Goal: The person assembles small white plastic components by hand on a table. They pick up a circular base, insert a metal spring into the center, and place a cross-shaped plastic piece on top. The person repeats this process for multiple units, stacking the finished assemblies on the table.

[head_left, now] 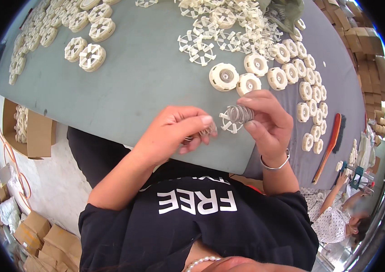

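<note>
My left hand (167, 133) is closed on a thin metal coil spring (209, 129) over the near edge of the table. A few inches to the right, my right hand (271, 122) pinches a thicker stack of wire coils (239, 114), which looks like several springs, between thumb and fingers. A white spoked plastic ring (225, 127) shows just under that stack; whether it touches the hand I cannot tell. Beyond my right hand sit round cream plastic housings (223, 77), some with a coil visible inside. Farther back lies a heap of loose white spoked rings (228, 38).
More housings (291, 72) line the right side. Finished-looking spoked discs (92, 57) crowd the far left of the grey-green table (133, 77). A red-handled brush (330, 147) lies at right. An open cardboard box (38, 136) stands at lower left; another person (337, 222) works at far right.
</note>
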The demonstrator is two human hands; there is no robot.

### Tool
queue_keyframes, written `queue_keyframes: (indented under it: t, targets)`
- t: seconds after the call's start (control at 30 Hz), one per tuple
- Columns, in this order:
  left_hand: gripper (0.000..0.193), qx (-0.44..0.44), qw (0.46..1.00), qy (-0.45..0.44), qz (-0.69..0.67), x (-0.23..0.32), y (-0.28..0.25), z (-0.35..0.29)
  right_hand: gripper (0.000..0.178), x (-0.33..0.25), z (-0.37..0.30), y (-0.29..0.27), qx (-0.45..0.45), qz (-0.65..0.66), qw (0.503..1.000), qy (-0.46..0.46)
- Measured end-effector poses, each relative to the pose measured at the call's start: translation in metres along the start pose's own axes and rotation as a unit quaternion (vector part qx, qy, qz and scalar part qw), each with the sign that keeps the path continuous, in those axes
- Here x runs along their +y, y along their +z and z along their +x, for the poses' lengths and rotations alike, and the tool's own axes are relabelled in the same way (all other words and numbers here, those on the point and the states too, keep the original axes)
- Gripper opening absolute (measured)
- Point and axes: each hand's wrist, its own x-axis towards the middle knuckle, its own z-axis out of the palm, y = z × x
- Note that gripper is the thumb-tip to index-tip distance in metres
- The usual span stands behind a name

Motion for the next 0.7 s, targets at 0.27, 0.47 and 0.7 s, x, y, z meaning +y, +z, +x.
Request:
queue_keyframes:
  t: [0.27,0.47,0.7]
  targets:
    - [0.033,0.142,0.956,0.206,0.149,-0.021,0.028,0.015,0.026,0.006,-0.014,0.001,0.041,0.202,0.946,0.249]
    - [0.024,0.122,0.892,0.268,0.345,-0.007,0.019,0.005,0.027,0.016,-0.014,-0.005,-0.013,0.152,0.977,0.149]
    - [0.025,0.074,0.978,0.074,0.178,0.008,0.024,-0.004,0.031,0.014,-0.016,0.002,-0.027,0.063,0.997,0.035]
